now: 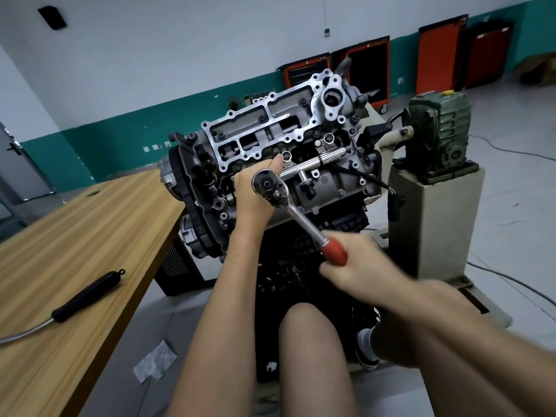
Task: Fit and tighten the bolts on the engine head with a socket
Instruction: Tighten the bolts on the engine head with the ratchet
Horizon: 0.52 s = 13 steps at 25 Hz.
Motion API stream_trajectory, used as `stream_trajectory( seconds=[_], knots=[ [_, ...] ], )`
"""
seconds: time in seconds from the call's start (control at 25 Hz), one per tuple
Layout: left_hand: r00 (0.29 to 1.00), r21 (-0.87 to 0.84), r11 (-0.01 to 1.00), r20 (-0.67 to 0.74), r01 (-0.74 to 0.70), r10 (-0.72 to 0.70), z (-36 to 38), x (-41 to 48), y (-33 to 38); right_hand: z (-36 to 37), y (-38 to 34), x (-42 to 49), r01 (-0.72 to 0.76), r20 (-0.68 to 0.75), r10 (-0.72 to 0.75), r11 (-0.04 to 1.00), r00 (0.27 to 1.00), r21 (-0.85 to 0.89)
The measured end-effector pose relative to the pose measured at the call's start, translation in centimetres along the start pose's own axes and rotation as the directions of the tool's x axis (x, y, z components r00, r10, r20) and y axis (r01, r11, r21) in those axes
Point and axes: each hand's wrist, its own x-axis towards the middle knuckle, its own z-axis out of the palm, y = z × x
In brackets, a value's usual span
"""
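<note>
Ratchet (pixel 268 185) sits at the near side of the engine head (pixel 258 127) — your right hand (pixel 361 273) clamped round the red handle (pixel 334 251), left hand (pixel 251 197) tucked behind the ratchet's head, its grip hidden, can't tell — so steady the drive square and pull short, even strokes

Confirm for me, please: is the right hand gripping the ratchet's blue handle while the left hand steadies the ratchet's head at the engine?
Not quite: the head view shows the handle is red, not blue. The right hand grips the ratchet's red handle while the left hand steadies the ratchet's head at the engine.
</note>
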Motion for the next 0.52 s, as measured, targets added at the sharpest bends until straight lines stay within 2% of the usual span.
stream_trajectory(
  seconds=[0.04, 0.12, 0.16, 0.24, 0.32, 0.4, 0.44, 0.52],
  knots=[
    [0.999, 0.009, 1.000, 0.025, -0.021, 0.021, 0.0, 0.1, 0.0, -3.4, 0.3, 1.1, 0.054, 0.076, -0.041, 0.983, 0.996, -0.175],
    [0.996, 0.039, 0.998, 0.075, -0.051, 0.048, 0.3, 0.3, 0.1, -9.1, 0.3, 3.9, 0.165, 0.145, -0.109, 0.866, 0.983, -0.472],
    [0.995, 0.046, 0.998, 0.083, -0.051, 0.047, 0.3, 0.4, 0.2, -10.6, 0.1, 4.9, 0.191, 0.144, -0.132, 0.812, 0.981, -0.551],
    [0.999, 0.023, 0.999, 0.036, -0.032, 0.031, 0.5, 0.4, 0.3, -10.6, 0.2, 5.1, 0.169, 0.105, -0.134, 0.811, 0.985, -0.560],
    [0.999, -0.002, 1.000, -0.033, -0.013, 0.013, 0.7, 0.0, 0.1, -7.1, 0.8, 2.9, 0.109, 0.028, -0.107, 0.904, 0.994, -0.413],
    [0.993, -0.052, 0.997, -0.100, 0.062, -0.067, 1.0, -0.6, 0.1, -1.8, 1.0, 0.3, 0.053, -0.101, -0.069, 0.986, 0.992, -0.158],
    [0.986, -0.093, 0.989, -0.117, 0.111, -0.121, 1.1, -0.8, 0.2, 1.1, 0.6, -0.6, 0.011, -0.164, -0.010, 1.000, 0.986, 0.006],
    [0.992, -0.064, 0.996, -0.106, 0.059, -0.065, 1.0, -0.7, 0.5, 6.1, -0.6, -1.4, -0.055, -0.216, 0.124, 0.952, 0.969, 0.300]
  ],
)
